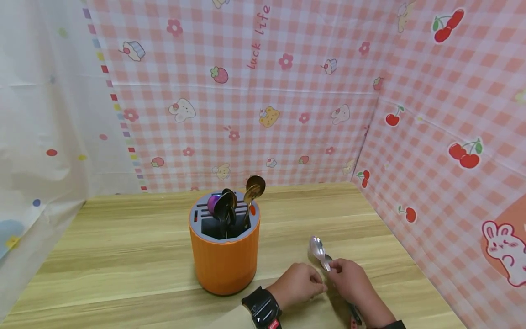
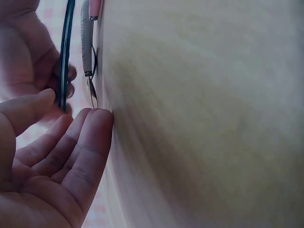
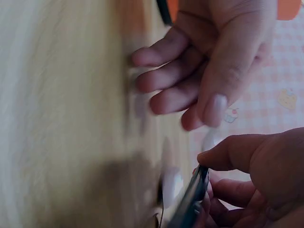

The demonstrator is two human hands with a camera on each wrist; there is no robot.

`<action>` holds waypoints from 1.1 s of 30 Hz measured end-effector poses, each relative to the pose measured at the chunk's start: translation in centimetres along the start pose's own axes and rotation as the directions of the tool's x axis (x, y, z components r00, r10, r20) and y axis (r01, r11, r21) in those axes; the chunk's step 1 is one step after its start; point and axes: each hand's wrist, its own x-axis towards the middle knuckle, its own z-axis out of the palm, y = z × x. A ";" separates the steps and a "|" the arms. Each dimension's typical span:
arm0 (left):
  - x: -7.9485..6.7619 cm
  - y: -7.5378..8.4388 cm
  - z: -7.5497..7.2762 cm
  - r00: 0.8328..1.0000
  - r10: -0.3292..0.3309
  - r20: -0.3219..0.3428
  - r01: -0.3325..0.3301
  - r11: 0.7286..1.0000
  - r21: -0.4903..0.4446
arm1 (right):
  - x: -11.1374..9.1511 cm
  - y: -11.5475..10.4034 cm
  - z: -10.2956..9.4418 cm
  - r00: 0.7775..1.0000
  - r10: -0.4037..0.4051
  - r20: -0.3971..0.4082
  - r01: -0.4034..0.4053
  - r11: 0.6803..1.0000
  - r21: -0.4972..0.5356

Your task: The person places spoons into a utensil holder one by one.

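My right hand (image 1: 351, 279) pinches a silver spoon (image 1: 317, 247) by its handle, the bowl pointing away to the upper left. In the right wrist view, the thumb presses on the dark-looking handle (image 3: 192, 199). Beside it, my left hand (image 1: 299, 284) holds nothing, its fingers loosely bent with the tips close to the right hand. The left wrist view shows the left fingers (image 2: 92, 152) nearly straight, low by the tabletop. A grey-handled utensil (image 2: 87, 42) and a pink handle (image 2: 95, 8) lie beyond them. Part of the table beneath the right hand is hidden.
An orange round cutlery holder (image 1: 225, 265) with a grey slotted top stands left of my hands. Black, gold and purple spoons (image 1: 255, 185) stick up from it. Checked cloth (image 1: 246, 100) hangs behind and to the right of the wooden table (image 1: 123, 256).
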 end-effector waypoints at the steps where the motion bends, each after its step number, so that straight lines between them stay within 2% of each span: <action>1: 0.0 0.0 0.1 1.000 0.001 0.002 -0.001 1.000 0.003 | 0.0 -0.2 -0.1 1.000 0.007 0.001 -0.007 1.000 0.023; 10: 0.1 -0.2 0.2 0.999 -0.045 0.021 0.045 0.999 -0.017 | -0.6 -1.9 -0.2 0.999 0.050 -0.010 -0.046 0.975 0.219; 15: 0.1 -0.2 0.3 0.999 -0.051 0.017 0.052 0.996 -0.073 | -0.8 -2.4 0.2 0.998 0.066 -0.018 -0.058 0.958 0.280; 19: 0.1 0.0 0.2 0.996 -0.073 0.052 0.078 0.990 -0.118 | -0.7 -2.1 0.4 0.998 0.067 0.003 -0.064 0.934 0.351; 28: -0.3 0.4 -0.2 0.985 -0.115 0.131 0.144 0.961 -0.238 | 0.2 -1.1 -0.1 0.995 0.076 0.067 -0.101 0.808 0.580; 33: -0.5 0.3 -0.2 0.980 -0.092 0.178 0.138 0.955 -0.264 | 0.5 -0.7 -0.6 0.993 0.007 0.121 -0.089 0.721 0.688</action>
